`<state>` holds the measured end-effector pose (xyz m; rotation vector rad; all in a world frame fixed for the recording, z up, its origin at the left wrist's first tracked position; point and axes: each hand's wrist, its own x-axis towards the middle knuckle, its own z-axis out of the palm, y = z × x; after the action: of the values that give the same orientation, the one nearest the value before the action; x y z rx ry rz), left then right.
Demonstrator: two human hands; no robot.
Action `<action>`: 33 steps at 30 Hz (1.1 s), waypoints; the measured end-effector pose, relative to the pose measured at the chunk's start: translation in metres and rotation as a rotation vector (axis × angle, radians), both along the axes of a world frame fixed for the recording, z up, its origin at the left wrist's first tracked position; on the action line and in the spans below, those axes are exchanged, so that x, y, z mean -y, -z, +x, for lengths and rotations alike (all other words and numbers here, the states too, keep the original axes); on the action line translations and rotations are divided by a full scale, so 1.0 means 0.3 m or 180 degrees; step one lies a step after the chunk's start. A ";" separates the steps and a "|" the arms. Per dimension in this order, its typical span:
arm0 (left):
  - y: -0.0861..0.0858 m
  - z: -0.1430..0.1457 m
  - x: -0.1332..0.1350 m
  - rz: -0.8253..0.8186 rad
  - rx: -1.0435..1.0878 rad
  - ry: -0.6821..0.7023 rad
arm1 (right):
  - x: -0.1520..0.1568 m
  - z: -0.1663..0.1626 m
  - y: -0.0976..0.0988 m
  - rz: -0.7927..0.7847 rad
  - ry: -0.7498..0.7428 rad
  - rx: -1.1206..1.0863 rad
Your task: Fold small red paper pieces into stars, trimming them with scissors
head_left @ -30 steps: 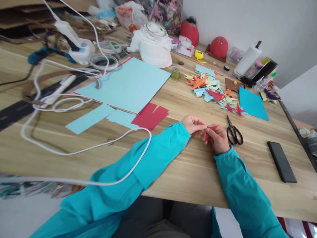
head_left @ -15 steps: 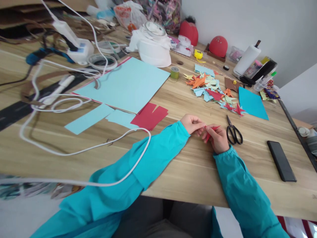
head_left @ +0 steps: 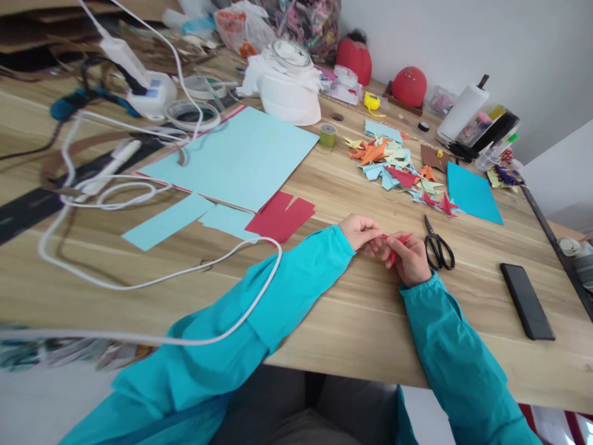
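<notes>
A small folded piece of red paper (head_left: 397, 240) is pinched between both hands just above the wooden table (head_left: 361, 321). My left hand (head_left: 362, 231) grips its left end with closed fingers. My right hand (head_left: 411, 259) holds its right part, fingers curled around it. Both arms wear teal sleeves. Black scissors (head_left: 438, 248) lie on the table just right of my right hand. A cut red sheet (head_left: 279, 217) lies left of my left hand.
A pile of folded coloured paper shapes (head_left: 398, 170) lies beyond the hands, with a teal sheet (head_left: 471, 193) to its right. A black phone (head_left: 527, 301) lies at the right. A large light-blue sheet (head_left: 241, 154), white cables (head_left: 152, 281) and a white helmet-like object (head_left: 287, 93) fill the left and back.
The hands have shifted only slightly while working the red paper; its tip is now tucked lower between the fingers. Nothing else on the table has moved.
</notes>
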<state>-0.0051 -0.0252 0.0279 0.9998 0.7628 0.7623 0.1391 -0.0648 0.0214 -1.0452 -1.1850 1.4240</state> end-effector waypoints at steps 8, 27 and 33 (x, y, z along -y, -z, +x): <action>0.013 -0.009 -0.021 -0.0209 0.0283 0.0194 | 0.000 -0.003 -0.005 0.0000 0.0074 -0.0041; 0.003 -0.001 0.007 0.0235 0.0011 0.0201 | 0.001 0.005 0.005 0.0104 -0.0110 0.0176; 0.014 -0.007 -0.011 -0.0202 0.0264 0.0337 | 0.003 0.002 -0.003 0.0039 -0.0054 0.0150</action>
<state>-0.0072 -0.0218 0.0237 0.9383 0.6532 0.6798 0.1397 -0.0659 0.0222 -1.0676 -1.2376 1.4102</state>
